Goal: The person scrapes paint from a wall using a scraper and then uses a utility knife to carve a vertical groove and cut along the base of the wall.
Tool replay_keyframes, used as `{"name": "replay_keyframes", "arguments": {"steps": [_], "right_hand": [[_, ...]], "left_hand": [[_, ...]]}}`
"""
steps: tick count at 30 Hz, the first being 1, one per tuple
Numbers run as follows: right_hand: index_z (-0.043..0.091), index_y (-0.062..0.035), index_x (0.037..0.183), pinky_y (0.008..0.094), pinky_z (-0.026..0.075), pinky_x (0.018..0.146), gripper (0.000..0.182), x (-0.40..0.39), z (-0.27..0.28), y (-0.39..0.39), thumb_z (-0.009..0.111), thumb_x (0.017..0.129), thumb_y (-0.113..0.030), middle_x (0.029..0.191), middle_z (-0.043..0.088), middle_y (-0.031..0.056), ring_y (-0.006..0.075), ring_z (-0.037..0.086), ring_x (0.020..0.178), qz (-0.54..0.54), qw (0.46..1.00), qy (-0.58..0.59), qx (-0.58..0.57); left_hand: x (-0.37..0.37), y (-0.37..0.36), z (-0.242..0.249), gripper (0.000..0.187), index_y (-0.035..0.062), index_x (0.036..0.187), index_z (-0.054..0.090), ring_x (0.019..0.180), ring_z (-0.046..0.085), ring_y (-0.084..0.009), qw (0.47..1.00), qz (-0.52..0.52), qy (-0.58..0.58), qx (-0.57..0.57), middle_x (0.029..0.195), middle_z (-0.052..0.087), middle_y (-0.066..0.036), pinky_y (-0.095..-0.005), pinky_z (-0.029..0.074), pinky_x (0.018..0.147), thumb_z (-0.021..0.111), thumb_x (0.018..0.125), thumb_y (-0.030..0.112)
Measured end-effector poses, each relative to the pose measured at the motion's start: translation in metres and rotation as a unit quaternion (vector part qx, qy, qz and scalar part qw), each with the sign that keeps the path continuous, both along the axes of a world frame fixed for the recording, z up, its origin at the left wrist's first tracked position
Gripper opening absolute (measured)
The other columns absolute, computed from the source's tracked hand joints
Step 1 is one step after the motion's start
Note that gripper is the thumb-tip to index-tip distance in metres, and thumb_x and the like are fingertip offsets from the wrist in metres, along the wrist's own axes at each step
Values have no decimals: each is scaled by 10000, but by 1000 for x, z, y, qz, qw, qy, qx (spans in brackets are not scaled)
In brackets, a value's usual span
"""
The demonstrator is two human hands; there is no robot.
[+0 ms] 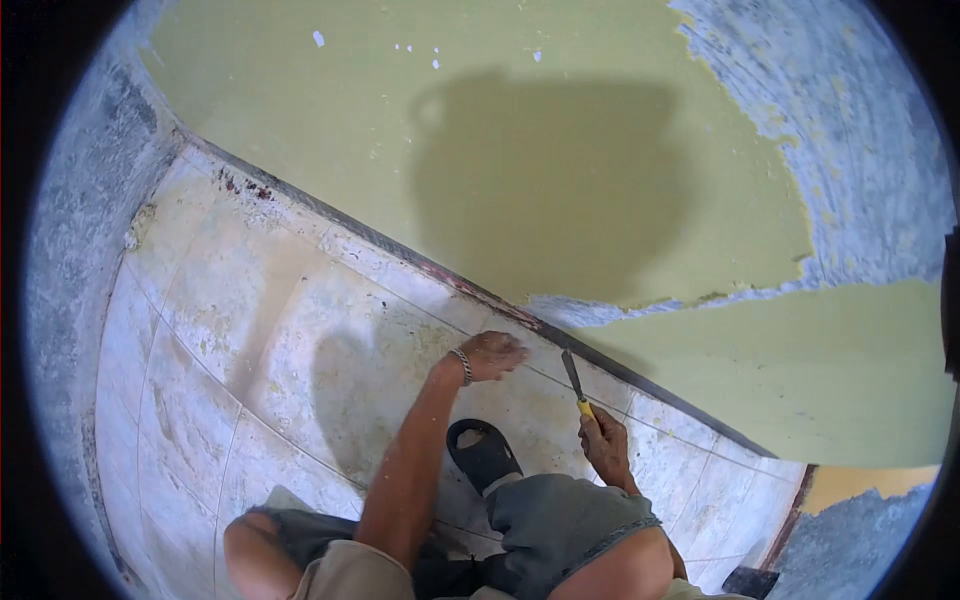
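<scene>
In the head view, my right hand [607, 446] is closed round the yellow handle of a scraper [573, 375]. Its dark, narrow blade points up toward the base of the wall. My left hand [494, 356], with a chain bracelet at the wrist, is over the tiled floor close to the skirting, fingers stretched out and slightly blurred, holding nothing visible. Ahead of both hands rises a green painted wall [350, 150]; a strip of its paint [600, 310] is scraped off low down, just above the blade.
Bare grey-white plaster [830, 120] with ragged paint edges covers the upper right. A dark skirting line [390, 240] runs diagonally between wall and stained floor tiles [320, 300]. Another bare grey wall [90, 200] stands at left. A black sandal [483, 452] is on my foot.
</scene>
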State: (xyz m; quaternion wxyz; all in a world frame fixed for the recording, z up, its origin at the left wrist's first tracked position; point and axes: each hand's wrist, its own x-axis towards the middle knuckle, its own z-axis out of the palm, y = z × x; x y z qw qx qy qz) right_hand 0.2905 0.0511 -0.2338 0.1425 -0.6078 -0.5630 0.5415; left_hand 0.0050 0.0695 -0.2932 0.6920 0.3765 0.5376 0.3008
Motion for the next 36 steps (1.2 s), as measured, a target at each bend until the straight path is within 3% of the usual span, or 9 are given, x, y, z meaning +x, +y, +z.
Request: {"name": "replay_keyframes", "arguments": {"steps": [3, 5, 7, 12, 14, 24, 31, 33, 36], "right_hand": [[571, -19, 1208, 209, 377, 480, 334, 0, -1, -1, 558, 918, -185, 733, 531, -5, 48, 441, 547, -7, 999, 12, 30], [566, -24, 1224, 209, 379, 478, 342, 1, 1, 4, 561, 916, -172, 748, 537, -14, 46, 446, 546, 18, 994, -23, 102], [586, -25, 1205, 218, 382, 466, 322, -1, 17, 9, 564, 914, -160, 723, 537, -21, 46, 446, 530, 4, 991, -58, 124], [630, 10, 1073, 257, 454, 574, 253, 46, 0, 16, 549, 870, -117, 767, 634, 61, 126, 552, 622, 51, 998, -29, 32], [629, 10, 1074, 257, 457, 581, 254, 50, 2, 11, 550, 869, -116, 776, 638, 66, 128, 557, 632, 77, 993, -69, 64], [627, 10, 1079, 259, 469, 619, 259, 53, 14, 3, 556, 862, -113, 820, 656, 89, 138, 579, 684, 111, 971, -151, 146], [625, 9, 1082, 260, 477, 645, 263, 51, 6, 15, 560, 857, -111, 851, 669, 105, 145, 595, 721, 163, 950, -148, 221], [625, 9, 1083, 261, 480, 652, 265, 46, -1, 21, 561, 855, -110, 860, 673, 110, 147, 600, 731, 167, 949, -131, 232], [612, 8, 1121, 262, 481, 694, 300, 34, -11, 28, 577, 853, -123, 904, 678, 131, 151, 603, 783, 134, 970, -78, 188]], "left_hand": [[51, 14, 5, 477, 60, 1164, 573, 902, 619, -145, 989, 99, -108, 24, 1002, 647, -97, -284, 528, 726, 568, 898, 455], [76, 36, 12, 539, 40, 1185, 563, 989, 613, -211, 983, -18, -95, 156, 1061, 638, -144, -342, 515, 786, 595, 870, 477], [102, 39, 45, 578, 13, 1208, 549, 1066, 586, -309, 985, -12, 79, 153, 1114, 624, -188, -413, 469, 877, 623, 839, 451], [201, 20, 57, 765, -190, 1326, 226, 1208, 421, -468, 964, 247, 50, 84, 1299, 387, -390, -435, 344, 1037, 586, 801, 233], [216, 7, 68, 896, -240, 1321, 18, 1255, 326, -509, 940, 276, 162, 119, 1352, 210, -454, -436, 293, 1077, 591, 783, 189], [202, 4, 72, 912, -223, 1340, 44, 1256, 349, -481, 974, 213, 75, -11, 1343, 262, -432, -443, 291, 1085, 596, 748, 196], [239, -1, 45, 896, -201, 1357, 64, 1216, 393, -473, 955, 264, 126, 56, 1314, 335, -407, -434, 328, 1055, 597, 747, 183], [240, 3, 29, 864, -73, 1430, 53, 948, 567, -428, 917, 362, 123, 114, 1159, 485, -380, -454, 464, 840, 545, 750, 128], [229, 10, 6, 632, -45, 1359, 328, 826, 621, -372, 915, 362, 144, 105, 992, 606, -285, -430, 499, 740, 538, 791, 135]]}}
